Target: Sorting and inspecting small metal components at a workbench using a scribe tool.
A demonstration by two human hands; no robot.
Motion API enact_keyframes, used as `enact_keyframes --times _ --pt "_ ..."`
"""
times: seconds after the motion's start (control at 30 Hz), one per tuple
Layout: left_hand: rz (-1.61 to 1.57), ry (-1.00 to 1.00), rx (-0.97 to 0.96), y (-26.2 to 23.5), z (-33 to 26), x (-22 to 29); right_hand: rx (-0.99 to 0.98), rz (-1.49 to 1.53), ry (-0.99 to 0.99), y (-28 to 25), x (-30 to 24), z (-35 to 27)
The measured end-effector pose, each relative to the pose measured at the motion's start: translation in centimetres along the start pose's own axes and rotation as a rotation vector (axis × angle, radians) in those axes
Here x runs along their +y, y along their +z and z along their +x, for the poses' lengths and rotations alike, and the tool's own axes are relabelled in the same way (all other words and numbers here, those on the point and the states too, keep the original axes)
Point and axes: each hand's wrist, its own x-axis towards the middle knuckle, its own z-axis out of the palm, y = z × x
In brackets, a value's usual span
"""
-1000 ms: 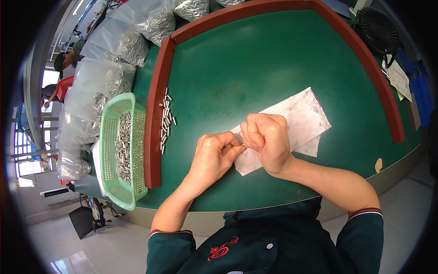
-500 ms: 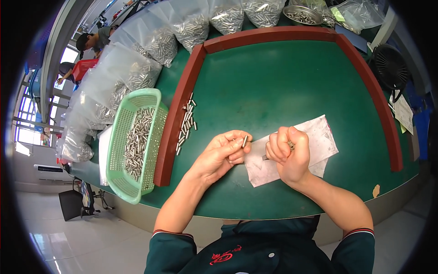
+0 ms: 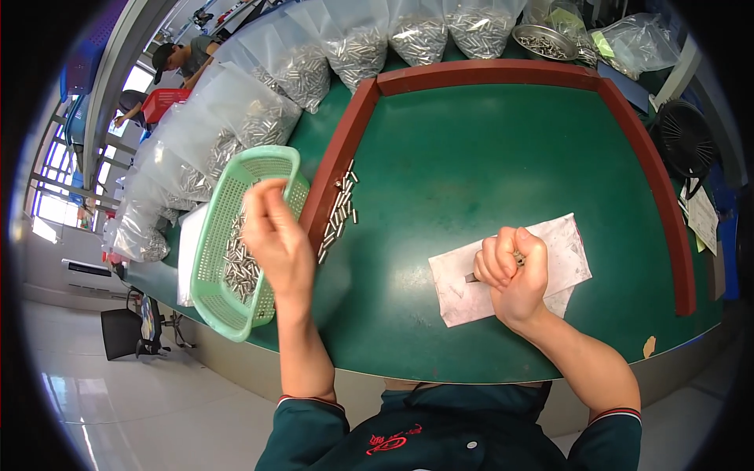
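Green basket [image 3: 236,251]: one; left hand [image 3: 275,243] fingers pinched above; right hand [image 3: 514,271] fist grips pins.

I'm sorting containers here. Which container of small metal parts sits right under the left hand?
The light green mesh basket left of the red rail; the left hand hovers over it. The clear plastic bags and the round metal bowl lie farther back.

A factory assembly workshop: a green-topped desk [image 3: 487,149] with red rim, clear bags of small metal parts [image 3: 353,47] beyond the left hand [image 3: 275,243], co-workers [image 3: 184,55] farther off.
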Motion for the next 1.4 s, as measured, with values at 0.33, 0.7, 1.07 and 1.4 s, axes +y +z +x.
enact_keyframes --times 0.33,0.7,1.07,1.4 --pt "0.316 0.033 -0.206 -1.9 0.5 -3.6 -0.030 0.011 -0.006 0.3 0.0 -0.1" --pt "0.346 0.165 -0.554 2.3 -3.1 -3.1 -0.021 0.011 0.004 0.2 -0.1 -0.1" --pt "-0.011 0.218 -0.727 3.1 -3.6 -0.7 0.000 0.015 0.015 0.0 -0.4 0.0" --pt "-0.640 -0.451 -1.012 4.0 -5.7 0.9 -0.004 0.045 0.039 -0.1 -0.3 0.0"
